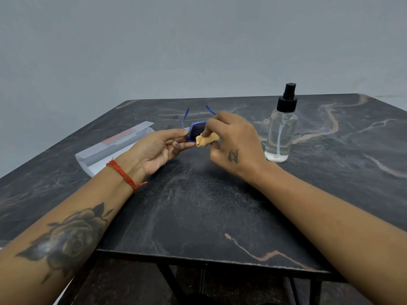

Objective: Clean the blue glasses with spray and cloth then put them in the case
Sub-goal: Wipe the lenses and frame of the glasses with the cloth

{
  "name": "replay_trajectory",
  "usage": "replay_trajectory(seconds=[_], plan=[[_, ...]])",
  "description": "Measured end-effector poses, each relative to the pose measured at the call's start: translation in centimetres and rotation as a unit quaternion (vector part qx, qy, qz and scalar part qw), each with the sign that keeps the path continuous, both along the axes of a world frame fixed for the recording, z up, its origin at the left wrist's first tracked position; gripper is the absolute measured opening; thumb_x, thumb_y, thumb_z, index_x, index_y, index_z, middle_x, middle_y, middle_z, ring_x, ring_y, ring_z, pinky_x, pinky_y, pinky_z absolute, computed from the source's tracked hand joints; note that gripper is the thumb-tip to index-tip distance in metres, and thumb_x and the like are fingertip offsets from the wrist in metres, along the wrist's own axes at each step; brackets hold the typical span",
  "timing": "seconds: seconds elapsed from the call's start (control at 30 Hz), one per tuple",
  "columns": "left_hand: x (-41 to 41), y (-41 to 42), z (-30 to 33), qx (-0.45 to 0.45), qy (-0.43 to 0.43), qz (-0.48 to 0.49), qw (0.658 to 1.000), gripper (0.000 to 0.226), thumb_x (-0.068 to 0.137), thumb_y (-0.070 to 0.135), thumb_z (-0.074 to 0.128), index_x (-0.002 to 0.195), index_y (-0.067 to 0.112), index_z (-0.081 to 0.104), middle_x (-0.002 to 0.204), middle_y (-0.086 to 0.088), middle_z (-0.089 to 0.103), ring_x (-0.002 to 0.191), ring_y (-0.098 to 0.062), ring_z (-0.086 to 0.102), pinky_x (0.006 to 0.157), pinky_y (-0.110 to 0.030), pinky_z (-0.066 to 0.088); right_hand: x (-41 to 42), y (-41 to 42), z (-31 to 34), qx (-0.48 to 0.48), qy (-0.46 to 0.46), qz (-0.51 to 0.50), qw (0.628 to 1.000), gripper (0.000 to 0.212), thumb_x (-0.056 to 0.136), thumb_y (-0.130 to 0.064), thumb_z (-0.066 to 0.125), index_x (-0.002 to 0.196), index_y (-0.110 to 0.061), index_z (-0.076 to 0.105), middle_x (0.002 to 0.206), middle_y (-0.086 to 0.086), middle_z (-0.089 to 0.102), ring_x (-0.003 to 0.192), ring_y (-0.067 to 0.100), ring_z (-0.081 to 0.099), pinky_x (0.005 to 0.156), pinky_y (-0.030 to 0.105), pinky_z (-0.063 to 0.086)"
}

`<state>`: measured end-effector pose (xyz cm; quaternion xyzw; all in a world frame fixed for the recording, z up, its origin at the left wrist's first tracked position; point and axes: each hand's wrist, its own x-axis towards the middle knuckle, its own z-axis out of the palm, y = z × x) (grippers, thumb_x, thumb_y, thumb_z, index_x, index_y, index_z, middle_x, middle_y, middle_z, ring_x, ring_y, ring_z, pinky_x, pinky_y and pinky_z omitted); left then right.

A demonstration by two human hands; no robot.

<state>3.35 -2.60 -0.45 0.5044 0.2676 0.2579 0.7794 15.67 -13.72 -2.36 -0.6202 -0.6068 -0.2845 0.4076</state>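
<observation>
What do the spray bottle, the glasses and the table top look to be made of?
Bottle: clear glossy plastic or glass, since the liquid and dip tube show through; matt black plastic pump. Glasses: translucent blue plastic frame, light passing through the arms. Table: dark stone or a stone-look laminate with orange veins; which one, the picture leaves open.

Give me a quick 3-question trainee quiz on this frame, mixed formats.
1. True or false: the clear plastic spray bottle with the black pump top lies on its side.
2. Which hand presses the folded orange cloth on the blue-framed glasses? A) left B) right
3. Fill in: the white rectangular glasses case on the dark marble-patterned table is ____ (open/closed).

Key: 1 false, it stands upright. 2 B, the right hand; the left hand steadies the frame. 3 open.
</observation>
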Motion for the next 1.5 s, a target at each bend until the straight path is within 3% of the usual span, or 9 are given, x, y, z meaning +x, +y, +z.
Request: replay_trajectory(seconds=[0.23,0.37,0.47,0.53,0.63,1.0,1.17,1.37,1.5], plan=[[0.0,0.1,0.0,-0.007,-0.003,0.013,1.0,0.01,0.086,0.001,0.053,0.094,-0.003,0.059,0.094,-0.018,0.064,0.064,-0.017,0.071,0.038,-0.008,0.042,0.5,0.5,-0.1,0.062,0.09,-0.002,0.994,0.018,0.067,0.003,0.061,0.081,-0.008,0.066,0.08,0.006,0.062,0.064,0.022,0.058,0.052,0.036,0.051],[0.0,0.0,0.0,-0.006,-0.005,0.007,1.0,0.01,0.086,0.002,0.053,0.092,-0.003,0.06,0.092,-0.018,0.065,0.065,-0.016,0.07,0.038,-0.008,0.042,0.3,0.5,0.0,0.056,0.067,0.02,0.996,0.015,0.074,-0.004,0.071,0.088,-0.008,0.068,0.085,0.005,0.063,0.066,0.005,0.046,0.059,0.015,0.04],[0.0,-0.1,0.1,-0.004,-0.008,-0.001,1.0,0.018,0.085,0.002,0.052,0.078,-0.002,0.069,0.082,-0.016,0.069,0.067,-0.016,0.071,0.038,-0.008,0.041,-0.1,0.6,-0.2,0.052,0.028,0.047,0.997,0.018,0.074,-0.003,0.072,0.092,-0.004,0.069,0.086,0.008,0.064,0.069,0.007,0.05,0.064,0.008,0.036],[0.0,-0.2,0.2,0.002,-0.009,-0.005,1.0,0.023,0.079,0.001,0.054,0.066,0.0,0.072,0.074,-0.013,0.069,0.065,-0.015,0.07,0.038,-0.007,0.041,-0.3,0.7,-0.3,0.042,0.002,0.059,0.997,0.018,0.074,-0.003,0.072,0.092,-0.003,0.07,0.086,0.01,0.064,0.069,0.016,0.058,0.063,0.014,0.04],[-0.2,-0.3,0.2,-0.006,-0.02,-0.001,1.0,0.019,0.065,0.005,0.061,0.082,-0.004,0.064,0.08,-0.015,0.067,0.064,-0.015,0.069,0.038,-0.007,0.041,-0.3,0.7,-0.4,0.03,-0.028,0.061,0.997,0.014,0.072,-0.003,0.073,0.086,-0.004,0.07,0.083,0.01,0.064,0.066,0.023,0.06,0.053,0.026,0.047],[-0.2,-0.3,0.4,-0.032,-0.019,0.009,0.999,0.011,0.086,0.001,0.051,0.091,-0.004,0.059,0.078,-0.015,0.07,0.061,-0.017,0.07,0.036,-0.009,0.04,0.6,0.1,-0.1,0.049,0.06,-0.007,0.997,0.012,0.06,-0.004,0.065,0.071,-0.008,0.064,0.07,0.004,0.06,0.055,0.019,0.053,0.051,0.023,0.038],[-0.3,-0.2,0.4,-0.041,-0.024,0.018,0.999,0.008,0.084,0.001,0.054,0.09,-0.003,0.058,0.078,-0.016,0.07,0.064,-0.02,0.071,0.038,-0.009,0.042,0.5,0.2,0.2,0.062,0.091,-0.016,0.994,0.015,0.07,-0.007,0.065,0.085,-0.009,0.064,0.079,0.004,0.061,0.062,0.017,0.057,0.055,0.031,0.049],[-0.2,-0.4,0.4,-0.039,-0.024,0.009,0.999,0.007,0.086,0.001,0.052,0.087,-0.002,0.058,0.075,-0.016,0.07,0.062,-0.019,0.07,0.038,-0.009,0.043,0.2,0.6,0.2,0.075,0.086,0.018,0.993,0.018,0.078,-0.01,0.071,0.095,-0.012,0.069,0.081,0.006,0.061,0.061,0.015,0.056,0.055,0.024,0.047],[-0.2,-0.7,0.5,-0.04,-0.032,-0.002,0.999,0.018,0.089,0.001,0.048,0.079,-0.003,0.064,0.074,-0.014,0.07,0.064,-0.019,0.071,0.037,-0.008,0.042,-0.2,0.9,-0.3,0.058,0.038,0.046,0.997,0.019,0.077,-0.009,0.071,0.096,-0.009,0.072,0.079,0.008,0.061,0.064,0.006,0.046,0.06,0.01,0.032]])
